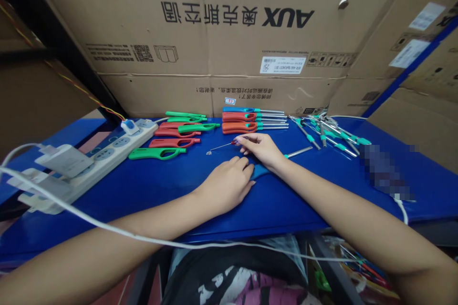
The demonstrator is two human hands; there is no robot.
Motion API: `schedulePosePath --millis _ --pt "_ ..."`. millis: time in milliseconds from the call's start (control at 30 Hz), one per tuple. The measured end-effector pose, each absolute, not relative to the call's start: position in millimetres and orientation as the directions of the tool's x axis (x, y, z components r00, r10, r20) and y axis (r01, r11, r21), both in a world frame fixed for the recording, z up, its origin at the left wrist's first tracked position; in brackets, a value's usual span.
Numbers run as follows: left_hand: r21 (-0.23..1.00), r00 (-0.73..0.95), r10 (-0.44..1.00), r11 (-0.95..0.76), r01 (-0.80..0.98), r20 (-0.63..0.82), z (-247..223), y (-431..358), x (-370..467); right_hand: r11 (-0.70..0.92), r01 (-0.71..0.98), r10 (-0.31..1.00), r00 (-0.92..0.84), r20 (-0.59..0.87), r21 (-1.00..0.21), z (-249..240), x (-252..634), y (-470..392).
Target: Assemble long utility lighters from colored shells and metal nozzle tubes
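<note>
My left hand (226, 185) is closed around a blue long-nosed lighter (260, 171), whose metal tube (299, 152) points right from behind my right wrist. Just beyond it, my right hand (263, 149) pinches a thin screwdriver (221, 146) by its red handle. The screwdriver's tip reaches left to a little heap of tiny metal pieces (209, 153) that look like screws. Green handle shells (157, 153) and red handle shells (174, 143) lie to the left. Behind my hands, lighters with blue, red and orange handles (239, 127) are lined up with their tubes pointing right.
Several loose metal tubes with teal fittings (332, 131) are piled at the back right. A white power strip (118, 147) with plugs stands at left, and a white cable (136, 237) crosses in front of my forearms. A cardboard sheet (222, 57) walls off the blue table (171, 183). A blurred-out object (384, 171) lies right.
</note>
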State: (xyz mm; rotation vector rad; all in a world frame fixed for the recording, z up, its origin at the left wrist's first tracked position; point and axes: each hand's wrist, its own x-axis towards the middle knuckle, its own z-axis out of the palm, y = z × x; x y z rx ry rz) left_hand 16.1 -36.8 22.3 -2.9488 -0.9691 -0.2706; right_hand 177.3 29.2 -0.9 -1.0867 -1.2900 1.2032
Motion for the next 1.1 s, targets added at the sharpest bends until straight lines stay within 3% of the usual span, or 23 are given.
schedulePosePath --millis 700,967,1100 --pt "0.098 0.792 0.571 -0.819 0.565 0.215 17.9 -28.7 11.6 0.179 -0.085 0.983 0.054 0.175 -0.98 7.3 175.9 24.9" --pt "0.43 0.75 0.59 -0.785 0.446 0.3 5.3 -8.0 9.8 0.323 -0.236 0.937 0.214 0.275 -0.916 25.2 191.8 29.3" --pt "0.682 0.585 0.723 -0.637 0.358 0.368 -1.2 3.4 12.0 0.382 -0.232 0.912 0.251 0.324 -0.895 34.8 206.7 30.3"
